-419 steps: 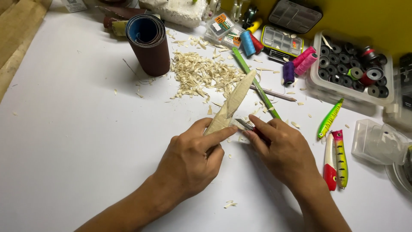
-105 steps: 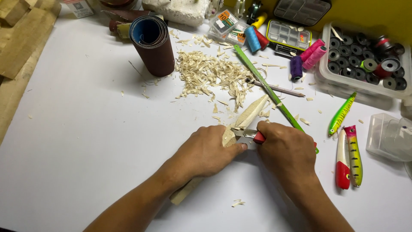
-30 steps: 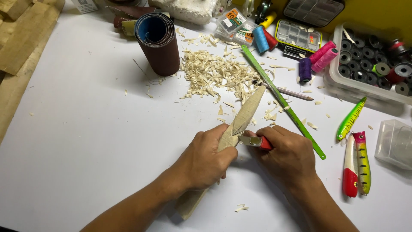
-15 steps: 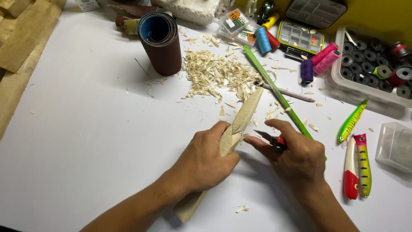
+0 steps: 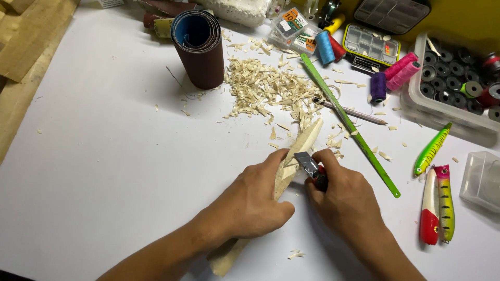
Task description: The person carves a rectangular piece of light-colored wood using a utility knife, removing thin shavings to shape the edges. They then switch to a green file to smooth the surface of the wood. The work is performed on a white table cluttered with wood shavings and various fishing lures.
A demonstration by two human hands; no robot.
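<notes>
My left hand [image 5: 255, 200] grips a long pale wooden stick [image 5: 304, 143] around its middle; the stick's pointed end aims up and right, its butt end [image 5: 224, 260] pokes out below my wrist. My right hand [image 5: 346, 200] holds a small utility knife [image 5: 308, 165] with a red and black handle, its blade laid against the side of the stick just above my left thumb. A heap of pale wood shavings [image 5: 265, 88] lies beyond the stick's tip.
A brown sandpaper roll [image 5: 200, 49] stands at the back. A green ruler [image 5: 349, 125] and a pencil [image 5: 354, 112] lie right of the shavings. Fishing lures [image 5: 437, 203], thread spools [image 5: 328, 47], plastic boxes [image 5: 372, 44] and a bin of spools [image 5: 458, 83] crowd the right. Wood planks [image 5: 26, 47] lie left.
My right hand has moved back in toward the stick, and the knife blade is on the wood again after being drawn away to the right half a second ago.
</notes>
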